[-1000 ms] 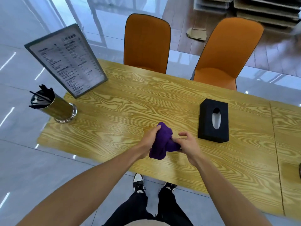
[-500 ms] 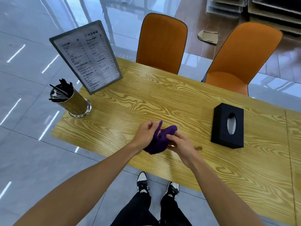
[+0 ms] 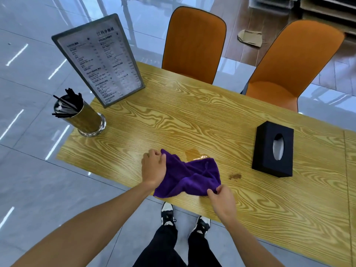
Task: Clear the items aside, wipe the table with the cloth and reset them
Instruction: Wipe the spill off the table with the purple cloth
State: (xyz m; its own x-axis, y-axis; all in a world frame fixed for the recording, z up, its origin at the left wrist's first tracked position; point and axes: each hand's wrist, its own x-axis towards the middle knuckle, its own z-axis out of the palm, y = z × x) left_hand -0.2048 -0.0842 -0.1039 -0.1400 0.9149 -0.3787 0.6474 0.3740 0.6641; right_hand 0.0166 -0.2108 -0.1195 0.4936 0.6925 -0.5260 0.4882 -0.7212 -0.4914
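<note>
A purple cloth (image 3: 189,176) lies spread out on the wooden table (image 3: 192,116) near its front edge. My left hand (image 3: 154,166) grips its far left corner. My right hand (image 3: 221,195) pinches its near right corner. A brown wet spill (image 3: 193,154) shows just beyond the cloth, and a small patch of brown crumbs (image 3: 235,176) lies to its right. A black tissue box (image 3: 274,149) lies at the right. A framed menu stand (image 3: 100,58) and a metal cup of black straws (image 3: 81,114) stand at the table's left end.
Two orange chairs (image 3: 194,43) (image 3: 290,66) stand at the far side of the table. A second table (image 3: 350,170) joins on the right. My feet in black-and-white shoes (image 3: 167,212) are on the grey tiled floor below the front edge.
The cloth was bunched between both hands above the table; now my hands have moved apart and the cloth is stretched open on the table. The spill has come into view.
</note>
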